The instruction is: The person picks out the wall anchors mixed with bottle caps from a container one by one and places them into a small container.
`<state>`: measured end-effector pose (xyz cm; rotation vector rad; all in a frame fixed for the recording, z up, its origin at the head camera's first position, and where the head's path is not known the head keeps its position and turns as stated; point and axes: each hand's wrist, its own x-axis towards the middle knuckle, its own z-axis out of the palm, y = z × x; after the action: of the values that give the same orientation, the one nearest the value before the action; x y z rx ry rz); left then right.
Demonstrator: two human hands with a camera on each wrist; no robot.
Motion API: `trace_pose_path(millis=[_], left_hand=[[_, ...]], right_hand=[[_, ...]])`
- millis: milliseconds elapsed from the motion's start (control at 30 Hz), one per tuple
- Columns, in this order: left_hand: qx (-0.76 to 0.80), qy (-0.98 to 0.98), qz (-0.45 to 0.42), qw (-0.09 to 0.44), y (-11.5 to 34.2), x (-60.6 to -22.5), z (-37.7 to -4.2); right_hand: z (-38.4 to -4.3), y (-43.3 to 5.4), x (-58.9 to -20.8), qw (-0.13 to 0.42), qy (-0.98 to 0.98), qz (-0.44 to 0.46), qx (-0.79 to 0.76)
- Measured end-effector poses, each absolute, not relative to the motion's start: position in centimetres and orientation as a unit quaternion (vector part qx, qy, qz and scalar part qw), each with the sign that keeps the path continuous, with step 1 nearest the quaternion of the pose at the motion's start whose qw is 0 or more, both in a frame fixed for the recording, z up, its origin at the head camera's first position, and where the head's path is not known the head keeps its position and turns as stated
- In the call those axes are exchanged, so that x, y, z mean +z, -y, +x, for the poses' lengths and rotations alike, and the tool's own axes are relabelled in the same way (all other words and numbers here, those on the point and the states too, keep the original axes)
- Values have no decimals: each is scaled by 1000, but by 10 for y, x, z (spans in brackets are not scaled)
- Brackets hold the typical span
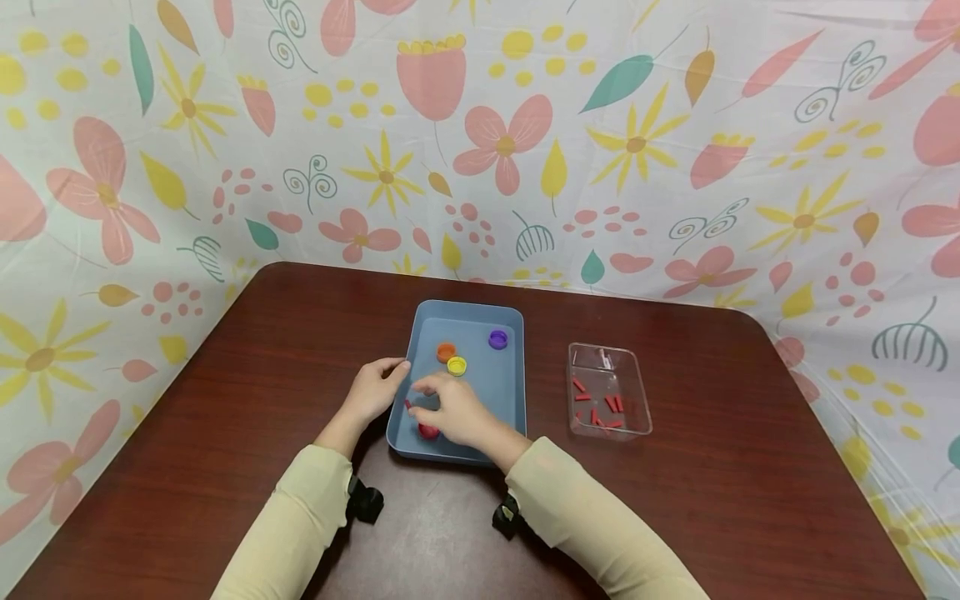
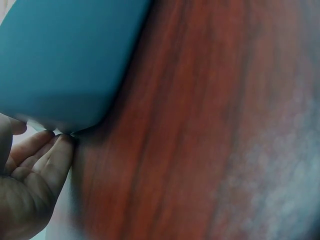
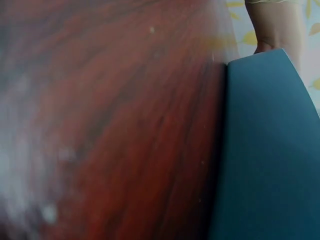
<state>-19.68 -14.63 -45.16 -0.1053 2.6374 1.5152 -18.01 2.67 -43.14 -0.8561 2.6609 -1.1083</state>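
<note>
On the table lies a shallow blue tray (image 1: 491,392). My left hand (image 1: 369,392) holds its left edge, thumb at the rim; the left wrist view shows the fingers against the tray's outer side. Over the lower left of the tray, my right hand (image 1: 453,408) has thumb and forefinger spread apart, with nothing visible between them. A small red stick (image 1: 408,404) is just left of those fingertips. Partly hidden under the right hand is a round red piece (image 1: 428,431). Farther up the tray are an orange ring-like cap (image 1: 446,352), a yellow one (image 1: 457,365) and a purple one (image 1: 498,339).
To the right of the tray stands a clear plastic box (image 1: 633,392) with several short red sticks (image 1: 611,404) inside. The dark wooden table (image 1: 720,483) reaches back to a flower-patterned cloth (image 1: 525,225).
</note>
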Motion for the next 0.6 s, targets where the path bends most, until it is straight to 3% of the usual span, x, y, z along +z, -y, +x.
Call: trace_pose_path(millis=[600], left_hand=[[504,-862,-33,52,147,-452,-196]], right_hand=[[-185,-22,-437,85,-902,-309,-290]])
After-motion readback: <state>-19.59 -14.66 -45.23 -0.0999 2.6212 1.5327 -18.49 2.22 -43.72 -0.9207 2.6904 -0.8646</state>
